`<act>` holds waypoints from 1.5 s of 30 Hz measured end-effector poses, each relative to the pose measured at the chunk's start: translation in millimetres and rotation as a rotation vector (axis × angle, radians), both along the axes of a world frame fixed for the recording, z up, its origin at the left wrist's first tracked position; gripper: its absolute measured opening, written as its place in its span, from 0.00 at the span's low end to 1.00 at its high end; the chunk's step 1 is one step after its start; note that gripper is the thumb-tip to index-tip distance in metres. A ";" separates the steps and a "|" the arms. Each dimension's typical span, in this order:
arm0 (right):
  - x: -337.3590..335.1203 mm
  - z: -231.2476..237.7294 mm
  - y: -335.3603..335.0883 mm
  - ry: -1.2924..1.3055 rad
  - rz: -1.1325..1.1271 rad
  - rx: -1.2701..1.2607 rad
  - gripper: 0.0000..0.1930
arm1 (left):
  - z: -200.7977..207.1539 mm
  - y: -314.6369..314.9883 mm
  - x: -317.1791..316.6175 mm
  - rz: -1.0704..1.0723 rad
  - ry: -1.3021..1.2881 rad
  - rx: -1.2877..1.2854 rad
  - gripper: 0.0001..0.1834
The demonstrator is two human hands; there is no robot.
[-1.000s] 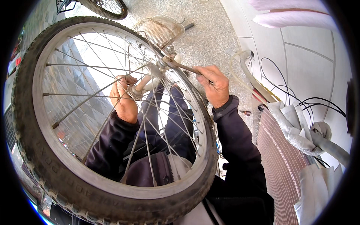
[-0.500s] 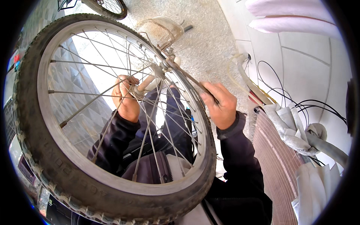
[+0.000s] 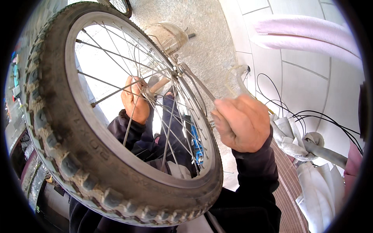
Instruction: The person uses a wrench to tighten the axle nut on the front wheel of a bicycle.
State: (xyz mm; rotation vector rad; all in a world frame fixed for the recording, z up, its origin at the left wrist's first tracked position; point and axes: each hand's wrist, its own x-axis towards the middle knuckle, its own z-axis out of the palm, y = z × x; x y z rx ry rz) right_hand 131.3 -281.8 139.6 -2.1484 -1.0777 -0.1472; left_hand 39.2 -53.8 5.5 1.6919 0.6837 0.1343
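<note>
A bicycle wheel with a knobbly, muddy tyre [image 3: 64, 143] stands tilted before me, its spokes running to a dull hub [image 3: 159, 84]. Beyond the spokes, my left hand [image 3: 135, 101] is closed at the hub's left end; its fingertips are partly hidden, and what they pinch is unclear. A long metal wrench [image 3: 200, 84] reaches from the axle end on the wheel's right side. My right hand [image 3: 245, 123], slightly blurred, is closed around the wrench's near end, right of the tyre.
A wire basket [image 3: 166, 37] lies on the speckled floor ahead, with part of another bicycle wheel [image 3: 121, 6] beyond. Black cables [image 3: 301, 112], a cloth-wrapped pipe [image 3: 326, 153] and pink padded fabric [image 3: 307, 33] are along the right wall. A blue object [image 3: 197, 147] shows through the spokes.
My right hand has swung right and toward me with the wrench's end. The wheel has turned and tilted, showing more tread. My left hand stays by the hub.
</note>
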 end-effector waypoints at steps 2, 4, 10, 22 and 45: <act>20.4 12.5 19.5 -0.001 0.061 0.049 0.12 | 4.6 -2.3 -9.6 0.035 0.009 0.047 0.21; 36.5 7.7 40.6 -0.018 0.055 0.119 0.07 | 5.0 -2.1 0.5 -0.016 -0.079 0.131 0.21; 72.3 4.3 98.4 0.323 0.026 0.292 0.19 | 18.3 -8.5 4.7 0.011 -0.092 0.132 0.21; 146.8 -70.0 175.0 0.579 -0.113 0.173 0.29 | 12.6 -4.5 -1.7 -0.020 -0.051 0.084 0.19; 119.6 -226.8 118.1 1.081 -0.373 -0.582 0.31 | 10.4 -9.1 -0.9 0.021 -0.067 0.002 0.21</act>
